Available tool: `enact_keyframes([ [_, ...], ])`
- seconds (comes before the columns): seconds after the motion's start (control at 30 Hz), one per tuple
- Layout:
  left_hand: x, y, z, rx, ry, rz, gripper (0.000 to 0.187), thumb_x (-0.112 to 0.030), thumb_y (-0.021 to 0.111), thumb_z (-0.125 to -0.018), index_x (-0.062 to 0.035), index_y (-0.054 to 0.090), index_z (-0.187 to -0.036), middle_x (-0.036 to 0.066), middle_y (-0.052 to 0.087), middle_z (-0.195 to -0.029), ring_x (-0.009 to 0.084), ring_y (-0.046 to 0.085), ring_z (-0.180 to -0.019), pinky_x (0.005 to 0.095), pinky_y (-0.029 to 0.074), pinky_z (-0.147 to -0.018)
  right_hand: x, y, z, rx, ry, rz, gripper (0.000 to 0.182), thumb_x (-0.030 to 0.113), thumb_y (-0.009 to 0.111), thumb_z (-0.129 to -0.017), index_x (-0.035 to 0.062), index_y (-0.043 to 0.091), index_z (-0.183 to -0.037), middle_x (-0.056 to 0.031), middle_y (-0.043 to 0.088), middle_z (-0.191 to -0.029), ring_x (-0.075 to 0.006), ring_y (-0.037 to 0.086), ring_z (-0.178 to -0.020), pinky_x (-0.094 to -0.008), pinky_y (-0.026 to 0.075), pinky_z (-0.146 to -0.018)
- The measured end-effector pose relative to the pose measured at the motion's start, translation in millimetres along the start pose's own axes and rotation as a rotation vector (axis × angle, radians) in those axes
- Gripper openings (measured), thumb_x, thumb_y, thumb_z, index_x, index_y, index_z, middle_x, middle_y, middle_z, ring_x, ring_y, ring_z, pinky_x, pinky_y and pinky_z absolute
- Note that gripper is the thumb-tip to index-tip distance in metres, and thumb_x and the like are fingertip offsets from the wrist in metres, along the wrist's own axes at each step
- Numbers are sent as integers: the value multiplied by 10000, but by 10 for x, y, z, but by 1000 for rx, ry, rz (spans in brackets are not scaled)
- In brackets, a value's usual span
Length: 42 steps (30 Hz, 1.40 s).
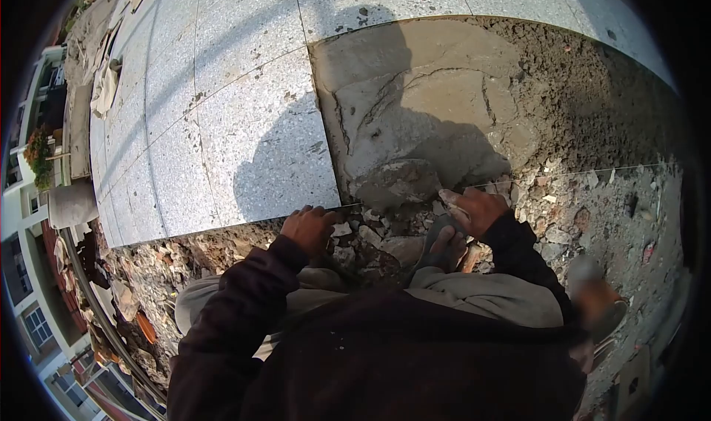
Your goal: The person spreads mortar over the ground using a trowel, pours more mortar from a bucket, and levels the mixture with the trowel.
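Note:
My left hand (309,230) is at the front edge of a speckled pale floor tile (281,162). Its fingers are curled, knuckles up, and the fingertips are hidden. Over the rubble at the front of the wet mortar bed (452,102) is my right hand (475,209). Its fingers are bent with the thumb toward a lump of mortar (396,182); whatever they hold, if anything, cannot be made out. A thin string (578,173) runs from beside the right hand toward the right edge. My sandalled foot (446,247) is just below that hand.
Broken stone and rubble (548,232) lie along the front of the tiles. Rough, crumbly mortar (570,88) spreads at the right of the bed. A blurred grey and brown object (592,288) is beside my right knee. Buildings (37,295) stand at the far left.

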State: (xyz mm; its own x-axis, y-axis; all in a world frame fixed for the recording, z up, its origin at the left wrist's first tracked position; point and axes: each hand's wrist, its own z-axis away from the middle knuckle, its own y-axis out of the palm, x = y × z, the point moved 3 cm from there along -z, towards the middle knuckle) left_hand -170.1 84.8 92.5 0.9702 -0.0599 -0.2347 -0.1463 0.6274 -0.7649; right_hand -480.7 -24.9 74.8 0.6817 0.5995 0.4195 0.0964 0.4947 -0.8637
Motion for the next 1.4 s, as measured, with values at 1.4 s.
enact_keyframes([
  [1.4, 1402, -1000, 1275, -175, -437, 847, 500, -225, 601, -817, -13, 439, -1239, 48, 580, -864, 126, 542, -815, 270, 432, -760, -932, -183, 424, -166, 847, 32, 395, 327, 449, -884, 151, 471, -1238, -220, 589, -958, -368, 597, -851, -456, 477, -727],
])
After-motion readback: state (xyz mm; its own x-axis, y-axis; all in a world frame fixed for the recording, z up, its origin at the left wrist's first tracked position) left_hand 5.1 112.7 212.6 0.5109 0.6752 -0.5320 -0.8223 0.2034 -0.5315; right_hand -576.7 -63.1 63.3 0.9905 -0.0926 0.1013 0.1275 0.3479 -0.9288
